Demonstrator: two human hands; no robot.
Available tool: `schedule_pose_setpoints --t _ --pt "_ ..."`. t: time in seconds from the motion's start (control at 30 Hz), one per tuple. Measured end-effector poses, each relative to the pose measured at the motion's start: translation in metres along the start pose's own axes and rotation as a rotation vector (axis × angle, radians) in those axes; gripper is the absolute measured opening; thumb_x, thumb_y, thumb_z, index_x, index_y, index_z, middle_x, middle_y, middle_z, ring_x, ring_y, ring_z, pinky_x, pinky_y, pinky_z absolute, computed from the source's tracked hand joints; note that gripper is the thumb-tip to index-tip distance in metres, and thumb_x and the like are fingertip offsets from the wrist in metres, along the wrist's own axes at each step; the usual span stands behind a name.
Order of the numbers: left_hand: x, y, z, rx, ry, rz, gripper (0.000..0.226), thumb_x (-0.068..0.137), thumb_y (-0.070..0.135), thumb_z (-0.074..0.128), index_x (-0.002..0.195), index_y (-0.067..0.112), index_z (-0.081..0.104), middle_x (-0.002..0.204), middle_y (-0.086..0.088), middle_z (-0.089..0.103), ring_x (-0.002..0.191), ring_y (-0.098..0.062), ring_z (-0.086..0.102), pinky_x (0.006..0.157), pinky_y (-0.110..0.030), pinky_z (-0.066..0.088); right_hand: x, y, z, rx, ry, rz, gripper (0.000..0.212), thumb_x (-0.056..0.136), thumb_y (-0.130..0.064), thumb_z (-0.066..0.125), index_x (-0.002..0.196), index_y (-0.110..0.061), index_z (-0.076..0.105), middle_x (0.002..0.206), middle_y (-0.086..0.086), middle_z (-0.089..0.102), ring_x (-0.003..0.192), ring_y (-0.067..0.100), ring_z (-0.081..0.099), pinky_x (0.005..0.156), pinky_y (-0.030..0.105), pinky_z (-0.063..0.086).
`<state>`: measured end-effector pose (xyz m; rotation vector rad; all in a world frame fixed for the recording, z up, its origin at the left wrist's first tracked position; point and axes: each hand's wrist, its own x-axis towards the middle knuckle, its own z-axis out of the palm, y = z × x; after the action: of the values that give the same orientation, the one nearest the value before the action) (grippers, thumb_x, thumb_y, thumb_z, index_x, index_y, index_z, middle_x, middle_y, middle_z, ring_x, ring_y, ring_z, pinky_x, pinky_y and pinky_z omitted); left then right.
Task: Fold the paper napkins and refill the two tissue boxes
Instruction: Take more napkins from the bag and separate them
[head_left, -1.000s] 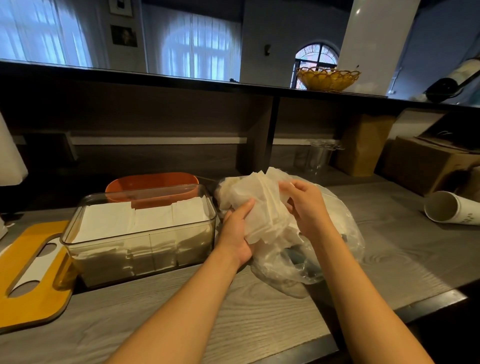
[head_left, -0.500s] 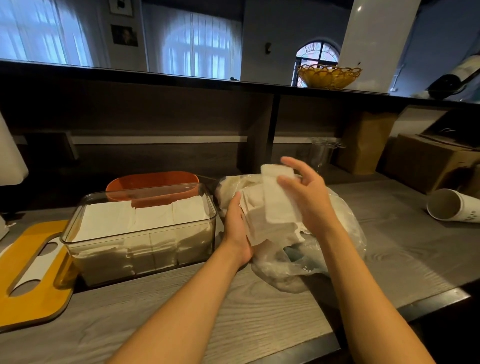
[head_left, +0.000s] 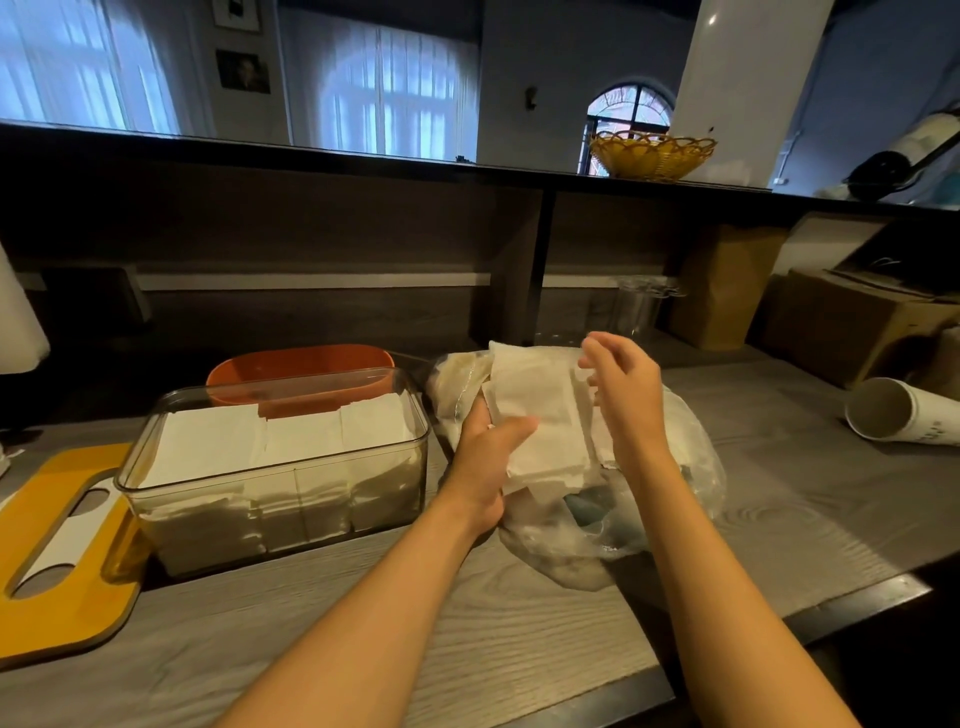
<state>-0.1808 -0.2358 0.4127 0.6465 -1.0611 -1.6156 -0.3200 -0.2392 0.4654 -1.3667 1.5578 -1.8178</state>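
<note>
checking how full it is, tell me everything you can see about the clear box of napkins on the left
The clear box is a transparent, rounded-corner rectangular tub, plastic by its look, standing upright and lidless on the grey wood-grain counter. Three side-by-side stacks of white folded napkins fill it almost to the rim. An orange container sits right behind it, a yellow board at its left. Neither hand touches it.

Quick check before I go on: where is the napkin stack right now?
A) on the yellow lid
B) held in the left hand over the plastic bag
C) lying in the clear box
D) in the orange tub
B: the left hand holds the napkin stack above the plastic bag.
</note>
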Motion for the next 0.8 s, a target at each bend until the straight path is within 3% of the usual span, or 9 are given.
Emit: schedule_pose_setpoints --t 0.07,0.1,0.2,0.27,0.33,0.43,0.53,0.63,0.8 --pt "-0.003 0.002 0.001 0.000 -0.054 0.004 0.043 0.095 0.000 0.057 0.126 0.030 0.058 0.111 0.001 0.074 0.103 -0.022 0.071 0.083 -0.040 0.060 -0.001 -0.003 -0.003 -0.024 -0.042 0.201 0.037 0.099 -0.048 0.052 0.081 -0.019 0.066 0.074 -0.006 0.067 0.077 0.013 0.061 0.071 0.027 0.048" --pt "-0.004 0.002 0.002 0.005 -0.082 0.000 0.042 0.094 -0.002 0.056 0.122 0.030 0.060 0.105 0.002 0.075 0.099 -0.020 0.072 0.080 -0.037 0.061 0.000 -0.002 -0.003 0.003 -0.140 0.337 0.046 0.096 -0.058 0.049 0.081 -0.017 0.066 0.073 -0.005 0.070 0.076 0.015 0.065 0.074 0.029 0.051" --pt "-0.006 0.002 0.002 0.022 -0.133 -0.009 0.041 0.094 -0.002 0.056 0.120 0.029 0.061 0.103 0.003 0.075 0.096 -0.017 0.073 0.076 -0.032 0.060 -0.004 -0.005 -0.006 0.279 -0.424 0.574 0.057 0.093 -0.064 0.048 0.113 -0.016 0.069 0.105 0.009 0.076 0.100 0.028 0.072 0.093 0.044 0.055" --pt "-0.005 0.001 0.002 0.031 -0.134 -0.012 0.043 0.093 -0.002 0.056 0.124 0.027 0.060 0.107 0.002 0.074 0.099 -0.017 0.072 0.078 -0.032 0.059 -0.003 -0.006 -0.007 0.294 -0.393 0.493 0.041 0.094 -0.049 0.058 0.107 -0.012 0.071 0.107 0.013 0.074 0.097 0.029 0.072 0.090 0.044 0.055" --pt "-0.005 0.001 0.003 0.039 -0.129 -0.021 0.046 0.091 -0.001 0.059 0.128 0.026 0.058 0.110 0.001 0.074 0.101 -0.018 0.072 0.079 -0.032 0.059 -0.001 -0.006 -0.007 0.226 -0.237 0.364 0.022 0.093 -0.029 0.066 0.089 -0.008 0.072 0.094 0.015 0.071 0.083 0.029 0.069 0.078 0.044 0.054" --pt "-0.003 0.000 0.004 0.056 -0.104 -0.046 0.046 0.093 -0.001 0.057 0.131 0.024 0.057 0.117 -0.003 0.072 0.106 -0.021 0.070 0.081 -0.034 0.059 0.000 -0.005 -0.008 0.245 -0.091 0.224 0.020 0.094 -0.021 0.066 0.080 -0.007 0.068 0.074 0.006 0.067 0.070 0.021 0.065 0.063 0.032 0.054" --pt "0.000 -0.001 0.004 0.028 -0.007 -0.081 0.041 0.096 0.000 0.056 0.130 0.022 0.057 0.116 -0.005 0.072 0.107 -0.024 0.070 0.086 -0.039 0.059 0.000 -0.012 -0.013 0.467 0.011 0.145 0.010 0.097 -0.019 0.062 0.093 -0.015 0.070 0.083 -0.005 0.073 0.077 0.010 0.070 0.065 0.025 0.057" --pt "0.003 0.000 0.002 -0.113 0.115 -0.135 0.031 0.099 0.014 0.056 0.130 0.018 0.060 0.116 -0.012 0.072 0.102 -0.031 0.070 0.084 -0.042 0.058 -0.002 -0.017 -0.021 0.655 -0.099 0.086 0.014 0.094 -0.021 0.062 0.107 -0.018 0.068 0.097 -0.002 0.072 0.087 0.013 0.070 0.072 0.031 0.061" --pt "0.003 0.003 -0.002 -0.240 0.113 -0.158 0.047 0.104 0.051 0.036 0.118 0.020 0.069 0.113 -0.012 0.075 0.103 -0.030 0.070 0.094 -0.044 0.053 -0.009 -0.012 -0.004 0.032 -0.302 -0.004 0.018 0.098 -0.017 0.060 0.093 -0.005 0.071 0.072 0.001 0.062 0.061 0.008 0.056 0.052 0.018 0.044"
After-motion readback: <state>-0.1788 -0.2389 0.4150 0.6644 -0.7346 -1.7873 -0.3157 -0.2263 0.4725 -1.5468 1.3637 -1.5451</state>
